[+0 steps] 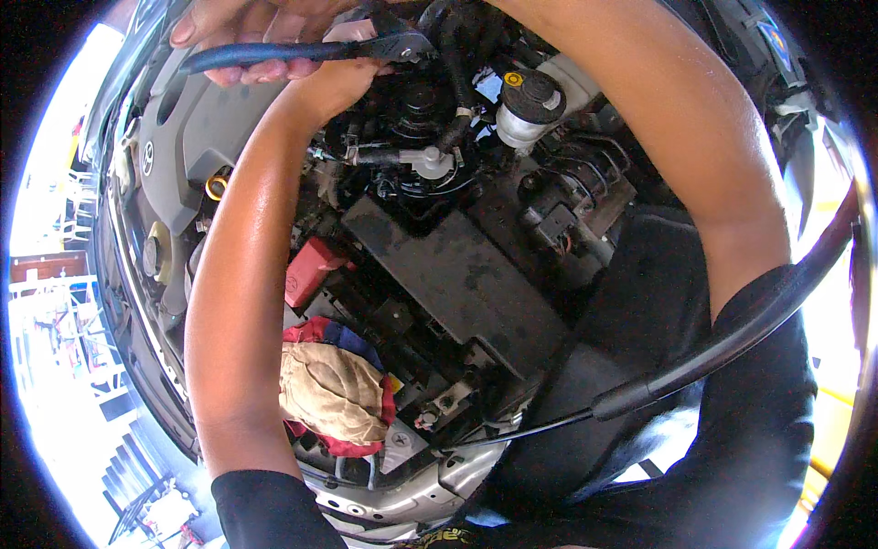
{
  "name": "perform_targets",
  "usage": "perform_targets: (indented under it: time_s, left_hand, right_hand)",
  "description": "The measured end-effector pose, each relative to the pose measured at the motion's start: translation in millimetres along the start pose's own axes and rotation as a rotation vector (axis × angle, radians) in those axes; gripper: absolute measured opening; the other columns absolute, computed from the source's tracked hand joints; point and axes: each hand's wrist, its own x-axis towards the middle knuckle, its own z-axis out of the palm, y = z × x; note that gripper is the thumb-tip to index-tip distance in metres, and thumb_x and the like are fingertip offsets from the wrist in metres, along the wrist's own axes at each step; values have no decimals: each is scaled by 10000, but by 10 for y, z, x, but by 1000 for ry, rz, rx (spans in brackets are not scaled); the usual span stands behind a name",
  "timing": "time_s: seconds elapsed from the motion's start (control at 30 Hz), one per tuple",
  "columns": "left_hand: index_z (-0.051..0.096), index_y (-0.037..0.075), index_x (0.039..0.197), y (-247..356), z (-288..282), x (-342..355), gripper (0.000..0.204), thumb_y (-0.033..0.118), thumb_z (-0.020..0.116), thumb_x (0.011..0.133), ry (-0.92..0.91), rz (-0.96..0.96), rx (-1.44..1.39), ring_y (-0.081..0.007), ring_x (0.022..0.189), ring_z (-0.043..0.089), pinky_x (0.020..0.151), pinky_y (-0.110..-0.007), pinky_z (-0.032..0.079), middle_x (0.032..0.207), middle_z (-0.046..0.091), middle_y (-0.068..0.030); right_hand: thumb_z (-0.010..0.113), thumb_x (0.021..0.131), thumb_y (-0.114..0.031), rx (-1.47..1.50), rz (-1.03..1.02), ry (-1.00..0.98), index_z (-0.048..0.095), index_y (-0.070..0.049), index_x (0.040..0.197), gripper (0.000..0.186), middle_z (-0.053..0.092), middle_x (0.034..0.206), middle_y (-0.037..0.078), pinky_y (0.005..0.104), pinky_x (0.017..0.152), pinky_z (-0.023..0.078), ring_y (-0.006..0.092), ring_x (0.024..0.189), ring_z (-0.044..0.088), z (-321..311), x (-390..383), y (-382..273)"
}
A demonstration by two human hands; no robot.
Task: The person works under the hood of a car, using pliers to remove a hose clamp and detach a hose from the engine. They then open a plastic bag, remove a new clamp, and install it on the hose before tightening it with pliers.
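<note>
My right hand (242, 41) reaches over from the top, its fingers wrapped round blue-handled pliers (274, 55). The pliers' dark metal head (407, 48) sits among black hoses (457, 101) at the top of the engine bay. My left hand (346, 84) is just below the pliers' head, its fingers bent and partly hidden; what they grip is unclear. Beneath my hands are a round black part (413, 110) and a pale grey hose fitting (430, 160).
Around them lie a grey engine cover (174, 137), a black-capped reservoir (528, 101), a black box (439, 274), a red cover (306, 273) and a bundled beige and red cloth (329, 389). A thick black strut or cable (695, 357) crosses the right side.
</note>
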Motion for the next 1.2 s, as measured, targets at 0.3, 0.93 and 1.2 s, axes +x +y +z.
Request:
perform_targets:
  time_s: [0.3,0.93,1.2]
  left_hand:
    - [729,105,1149,-206,-48,23,253,240,606,974,-196,-92,230,-384,911,703,847,-417,564,976,743,-170]
    - [640,51,1246,104,-151,-17,300,148,645,961,-15,101,12,-337,1056,660,941,-400,497,1103,709,-149]
    - [661,14,1295,748,-532,-228,310,152,642,1017,60,-334,-649,-194,1135,673,930,-305,584,1318,658,-148]
  right_hand:
    - [537,1046,-369,194,-110,160,703,3,1049,407,726,909,98,296,670,574,163,737,687,-63,36,228]
    - [603,878,-12,203,-81,-190,655,-42,1243,370,695,1061,41,253,721,517,90,860,609,-295,-156,151]
    - [529,858,50,120,42,40,676,-31,1158,344,675,1236,55,312,881,543,157,1192,624,-399,-343,220]
